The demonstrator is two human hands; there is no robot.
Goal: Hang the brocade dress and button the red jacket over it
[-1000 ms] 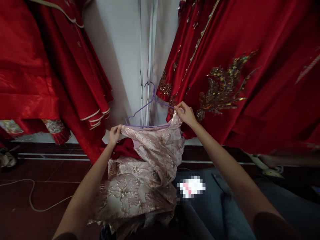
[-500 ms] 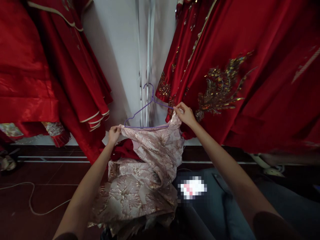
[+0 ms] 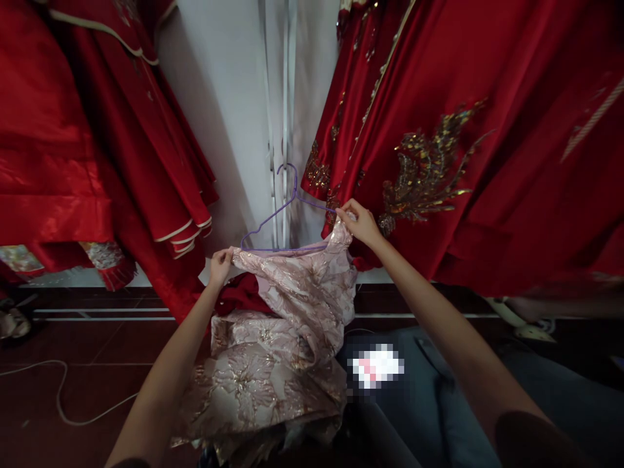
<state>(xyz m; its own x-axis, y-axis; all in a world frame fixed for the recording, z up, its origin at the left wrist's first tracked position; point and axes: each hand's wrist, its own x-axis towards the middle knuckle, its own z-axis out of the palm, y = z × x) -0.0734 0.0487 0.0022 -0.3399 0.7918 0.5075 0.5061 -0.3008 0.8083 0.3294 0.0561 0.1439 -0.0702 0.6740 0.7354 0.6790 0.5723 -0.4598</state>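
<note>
Left hand (image 3: pixel 220 265) pinches the left shoulder edge of the pink brocade dress (image 3: pixel 287 325), grip closed on fabric just below the left end of the purple wire hanger (image 3: pixel 285 224). Right hand (image 3: pixel 359 223) has its grip closed on the dress's other shoulder together with the hanger's right arm. The dress sits right under the hanger: top edge pulled along the bottom wire, the rest bunched in a heap below it, over a red garment (image 3: pixel 241 294) and the person's lap. Hanger hook points up in front of the white wall (image 3: pixel 229 117), between the red gowns hanging left of it (image 3: pixel 97 143) and the red embroidered gown right of it (image 3: pixel 463 162). Judgement: left shoulder doesn't look seated over the wire end yet. To do it well, keep the hanger steady with the right grip, slide the left shoulder over the wire tip, keep the neckline centred under the hook, and lift so the skirt's weight doesn't drag the fabric off. White cable (image 3: pixel 58 403) lies on the floor, well left of the hanger.
</note>
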